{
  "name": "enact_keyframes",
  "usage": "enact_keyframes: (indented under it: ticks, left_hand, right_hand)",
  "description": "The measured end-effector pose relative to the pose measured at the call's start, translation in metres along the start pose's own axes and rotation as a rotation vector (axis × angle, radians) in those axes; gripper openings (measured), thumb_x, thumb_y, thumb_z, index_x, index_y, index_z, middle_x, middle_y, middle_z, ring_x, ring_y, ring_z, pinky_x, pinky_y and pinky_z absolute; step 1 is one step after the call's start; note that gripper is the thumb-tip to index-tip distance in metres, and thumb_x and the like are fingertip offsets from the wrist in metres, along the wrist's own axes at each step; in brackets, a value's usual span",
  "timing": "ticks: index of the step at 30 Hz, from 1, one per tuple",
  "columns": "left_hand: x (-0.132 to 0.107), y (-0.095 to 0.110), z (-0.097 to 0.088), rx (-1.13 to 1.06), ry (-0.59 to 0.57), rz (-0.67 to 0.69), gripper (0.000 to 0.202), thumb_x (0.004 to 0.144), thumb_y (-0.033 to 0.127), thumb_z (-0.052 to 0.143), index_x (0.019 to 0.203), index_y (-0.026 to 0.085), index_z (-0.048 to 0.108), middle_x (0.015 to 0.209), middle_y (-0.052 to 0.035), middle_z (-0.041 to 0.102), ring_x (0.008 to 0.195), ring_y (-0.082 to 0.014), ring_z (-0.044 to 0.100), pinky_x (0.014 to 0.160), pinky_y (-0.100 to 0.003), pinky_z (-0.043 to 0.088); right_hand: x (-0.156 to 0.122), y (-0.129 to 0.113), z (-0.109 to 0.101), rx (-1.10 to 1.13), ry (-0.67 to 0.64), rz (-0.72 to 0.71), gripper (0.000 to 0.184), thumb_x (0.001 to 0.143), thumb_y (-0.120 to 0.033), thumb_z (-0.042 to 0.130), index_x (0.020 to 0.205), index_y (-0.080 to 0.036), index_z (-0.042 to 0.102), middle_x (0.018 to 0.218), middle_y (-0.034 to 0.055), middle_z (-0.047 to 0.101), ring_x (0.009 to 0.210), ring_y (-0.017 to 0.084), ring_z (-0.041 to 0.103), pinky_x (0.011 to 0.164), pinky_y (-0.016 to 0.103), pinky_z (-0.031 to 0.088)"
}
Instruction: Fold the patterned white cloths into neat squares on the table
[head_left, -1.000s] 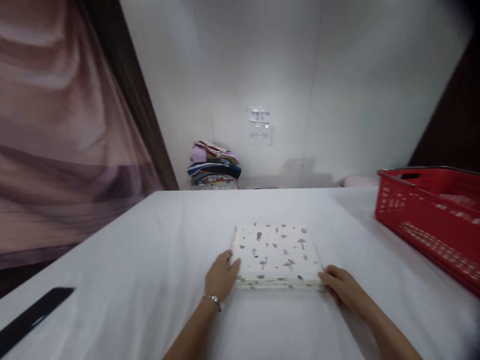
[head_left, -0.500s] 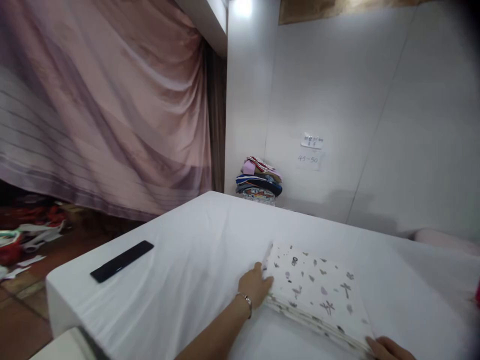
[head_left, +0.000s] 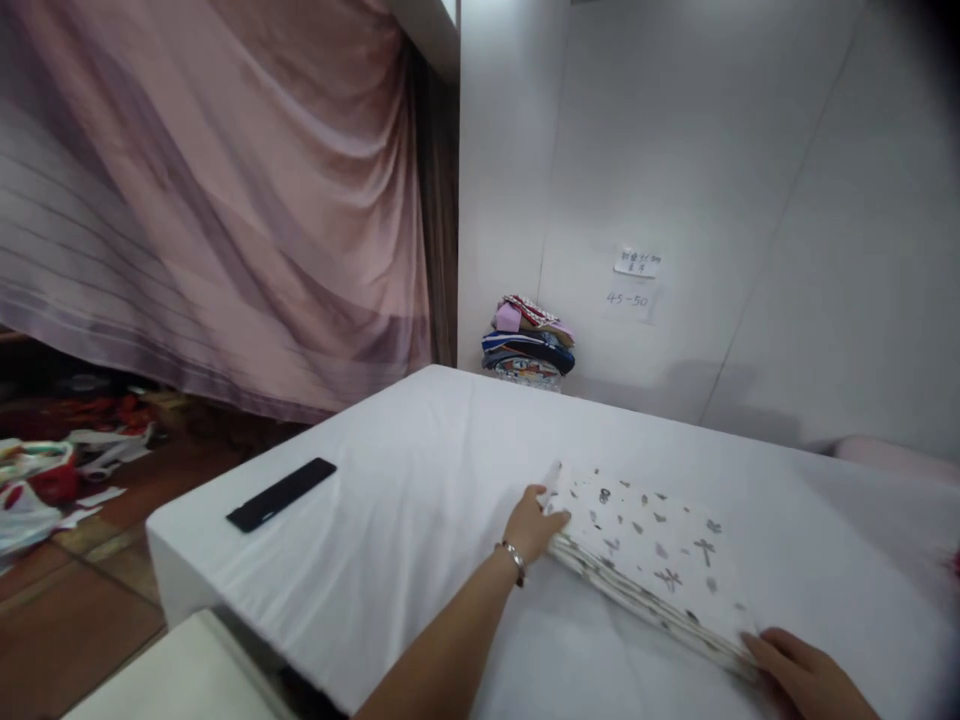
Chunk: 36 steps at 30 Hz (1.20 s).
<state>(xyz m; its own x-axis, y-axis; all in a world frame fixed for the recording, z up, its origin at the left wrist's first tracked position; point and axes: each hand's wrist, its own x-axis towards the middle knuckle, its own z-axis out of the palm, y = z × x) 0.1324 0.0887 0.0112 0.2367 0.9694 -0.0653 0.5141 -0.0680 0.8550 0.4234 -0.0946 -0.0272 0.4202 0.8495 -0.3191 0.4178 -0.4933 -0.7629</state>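
A folded white cloth (head_left: 652,545) with small grey and mauve plant-like prints lies on the white-covered table (head_left: 390,480). Its layers show along the near edge. My left hand (head_left: 534,525), a silver bracelet at its wrist, grips the cloth's left edge with the thumb on top and fingers partly hidden at the side. At the near right corner, my right hand (head_left: 802,670) pinches the cloth between thumb and fingers; the fingertips underneath are out of sight.
A flat black object (head_left: 282,494) rests toward the table's left edge. Beyond the far edge stands a stack of folded fabrics (head_left: 529,340) by the white wall. A pink curtain (head_left: 300,200) hangs at left, above scattered items on the tiled floor. A pale surface (head_left: 180,675) juts in at lower left.
The view has shifted slightly, so the table's left side and floor show more. Both hands keep their hold at the same places on the folded cloth.
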Motion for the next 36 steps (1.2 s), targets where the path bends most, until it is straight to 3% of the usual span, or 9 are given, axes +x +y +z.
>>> enact_keyframes:
  ticks: [4,7,11,14,18,21,24,28,36]
  left_hand:
    - [0.006,-0.008,-0.014,0.086,-0.069,-0.063,0.061,0.063,0.041,0.062,0.116,0.019,0.043,0.095,-0.0045,0.060,0.086,-0.0190,0.057,0.071,-0.025,0.042]
    - [0.008,-0.015,-0.019,0.122,-0.090,-0.117,0.062,0.060,0.041,0.064,0.115,0.020,0.045,0.104,-0.0070,0.059,0.095,-0.0226,0.055,0.075,-0.027,0.042]
    - [0.005,-0.016,-0.020,0.142,-0.084,-0.094,0.064,0.060,0.043,0.064,0.116,0.019,0.046,0.110,-0.0085,0.057,0.100,-0.0239,0.054,0.081,-0.029,0.041]
    - [0.001,-0.014,-0.021,0.149,-0.081,-0.082,0.065,0.061,0.044,0.064,0.118,0.019,0.045,0.110,-0.0086,0.057,0.099,-0.0231,0.055,0.083,-0.029,0.041]
    - [-0.003,-0.011,-0.024,0.130,-0.083,-0.091,0.065,0.062,0.045,0.063,0.118,0.018,0.045,0.108,-0.0087,0.058,0.097,-0.0224,0.056,0.082,-0.028,0.042]
    - [-0.006,-0.010,-0.024,0.125,-0.078,-0.092,0.065,0.062,0.045,0.064,0.118,0.018,0.045,0.107,-0.0084,0.059,0.096,-0.0218,0.056,0.082,-0.028,0.042]
    - [-0.006,-0.010,-0.023,0.152,-0.059,-0.057,0.065,0.061,0.043,0.066,0.118,0.019,0.045,0.109,-0.0079,0.058,0.098,-0.0218,0.055,0.084,-0.028,0.041]
    - [-0.003,-0.012,-0.021,0.186,-0.063,-0.011,0.065,0.061,0.043,0.067,0.118,0.018,0.046,0.111,-0.0096,0.056,0.099,-0.0234,0.054,0.085,-0.031,0.041]
    - [0.006,-0.024,-0.030,0.007,-0.217,-0.103,0.060,0.063,0.044,0.066,0.114,0.017,0.049,0.111,-0.0090,0.054,0.087,-0.0178,0.058,0.060,-0.022,0.047]
  right_hand:
    - [-0.019,-0.015,0.012,-0.025,-0.001,0.046,0.043,0.070,-0.059,0.040,0.053,-0.020,0.042,0.042,-0.0031,0.046,0.032,0.009,0.040,0.033,0.021,0.027]
    - [-0.028,-0.023,0.010,-0.138,0.027,0.017,0.044,0.072,-0.060,0.039,0.057,-0.020,0.048,0.046,-0.0012,0.052,0.036,0.012,0.047,0.036,0.023,0.034]
    - [-0.032,-0.030,-0.005,-0.354,0.255,-0.148,0.048,0.069,-0.061,0.048,0.090,-0.019,0.058,0.083,0.0072,0.066,0.066,0.021,0.062,0.057,0.031,0.048]
    - [-0.034,-0.047,-0.004,-0.407,0.383,-0.342,0.051,0.074,-0.057,0.045,0.109,-0.021,0.053,0.114,0.0102,0.057,0.088,0.024,0.060,0.068,0.034,0.049]
    - [-0.027,-0.074,0.019,-0.493,0.281,-0.562,0.051,0.082,-0.053,0.035,0.124,-0.025,0.045,0.136,0.0050,0.039,0.122,0.023,0.038,0.084,0.034,0.045]
    - [-0.014,-0.077,0.040,-0.706,0.123,-0.631,0.057,0.084,-0.054,0.031,0.131,-0.023,0.038,0.141,0.0041,0.030,0.130,0.023,0.023,0.101,0.041,0.029]
    - [-0.004,-0.064,0.054,-0.888,0.090,-0.675,0.062,0.083,-0.057,0.031,0.133,-0.020,0.036,0.142,0.0076,0.028,0.131,0.026,0.020,0.104,0.048,0.019]
    - [-0.004,-0.054,0.055,-0.957,0.126,-0.731,0.064,0.084,-0.056,0.031,0.135,-0.018,0.032,0.142,0.0090,0.026,0.131,0.027,0.020,0.102,0.048,0.021]
    - [-0.022,-0.083,0.064,-0.927,0.107,-0.866,0.059,0.087,-0.043,0.033,0.140,-0.021,0.018,0.144,0.0071,0.023,0.132,0.024,0.015,0.104,0.049,0.017]
